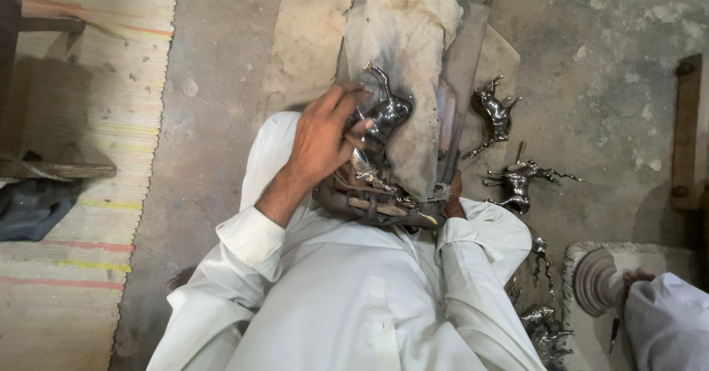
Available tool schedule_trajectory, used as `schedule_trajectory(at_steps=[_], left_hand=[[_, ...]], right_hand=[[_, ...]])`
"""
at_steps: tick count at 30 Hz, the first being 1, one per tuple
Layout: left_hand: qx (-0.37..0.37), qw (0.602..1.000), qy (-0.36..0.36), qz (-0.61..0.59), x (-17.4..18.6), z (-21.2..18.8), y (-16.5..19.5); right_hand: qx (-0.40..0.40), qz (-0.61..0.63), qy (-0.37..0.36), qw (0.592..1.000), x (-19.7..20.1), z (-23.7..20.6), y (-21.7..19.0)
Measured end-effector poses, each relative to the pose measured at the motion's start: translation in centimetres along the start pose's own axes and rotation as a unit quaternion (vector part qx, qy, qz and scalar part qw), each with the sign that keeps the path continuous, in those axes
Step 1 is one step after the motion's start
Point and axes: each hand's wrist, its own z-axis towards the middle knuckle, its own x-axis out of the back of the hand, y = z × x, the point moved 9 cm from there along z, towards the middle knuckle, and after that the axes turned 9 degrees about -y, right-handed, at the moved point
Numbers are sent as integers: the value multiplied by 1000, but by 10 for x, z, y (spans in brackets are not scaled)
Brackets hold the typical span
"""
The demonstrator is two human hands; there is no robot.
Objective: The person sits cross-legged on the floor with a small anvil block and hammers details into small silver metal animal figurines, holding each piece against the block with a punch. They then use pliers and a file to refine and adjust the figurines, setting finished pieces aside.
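White sleeves | left hand clasps shiny metal horse figurine: judged heavy, rigid, slippery; grip body, not thin legs | right hand mostly hidden, grip unreadable.

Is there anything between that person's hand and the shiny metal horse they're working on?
Nothing visible stands between them. The left hand rests directly on the shiny metal horse, which lies on a cloth-covered block. The right hand is mostly hidden beside the block, so its grip cannot be told.
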Motion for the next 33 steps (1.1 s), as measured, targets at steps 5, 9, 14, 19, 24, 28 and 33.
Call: schedule_trajectory(at_steps=[5,9,14,19,24,28,33], left_hand=[[9,1000,-13,17,-14,10,-8],[-33,999,1,-1,-14,0,-6],[-12,997,78,-8,-24,-13,-4],[21,994,101,-19,-40,-19,-3],[-21,996,-24,-88,-39,-22,-10],[-22,991,-83,-106,-39,-20,-10],[-25,991,-77,-108,-37,-20,-6]], right_hand=[[154,-368,-18,917,1,-14,-36],[-30,-53,116,991,64,-20,-3],[57,-8,26,998,78,-47,-37],[110,-201,-61,971,26,-77,-97],[179,-384,-169,890,-63,-105,-141],[186,-488,-184,832,-104,-111,-149],[245,-497,-203,807,-119,-117,-156]])
